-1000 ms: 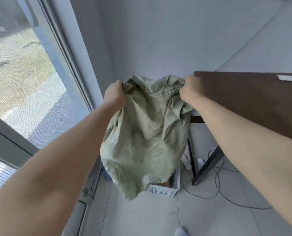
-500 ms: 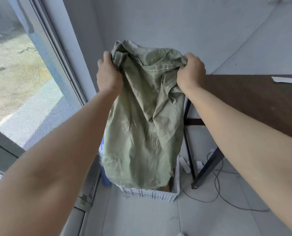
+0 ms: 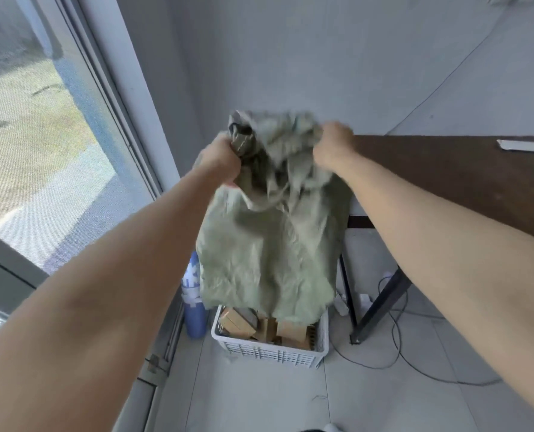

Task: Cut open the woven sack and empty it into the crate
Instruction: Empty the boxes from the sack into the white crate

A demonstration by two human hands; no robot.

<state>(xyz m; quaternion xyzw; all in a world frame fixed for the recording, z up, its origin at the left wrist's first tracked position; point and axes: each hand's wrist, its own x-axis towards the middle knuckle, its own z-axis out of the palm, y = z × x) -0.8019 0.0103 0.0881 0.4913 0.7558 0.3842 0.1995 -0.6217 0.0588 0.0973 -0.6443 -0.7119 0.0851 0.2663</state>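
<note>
A limp, crumpled green woven sack [image 3: 269,251] hangs in the air, held up by both hands at its top. My left hand [image 3: 220,162] grips the bunched left corner. My right hand [image 3: 332,145] grips the right corner. The sack's lower edge dangles just above a white slatted plastic crate [image 3: 269,352] on the floor. Several brown cardboard boxes [image 3: 237,322] lie inside the crate, partly hidden by the sack.
A dark brown table [image 3: 452,176] with black metal legs [image 3: 381,304] stands right of the crate; a white strip lies on its top. A blue bottle [image 3: 194,300] stands left of the crate by the window frame. Cables [image 3: 415,363] trail across the tiled floor.
The sack has been shaken: raised high half a second ago, it is now lowered again. Its bottom edge has lifted off the crate, and the boxes inside show.
</note>
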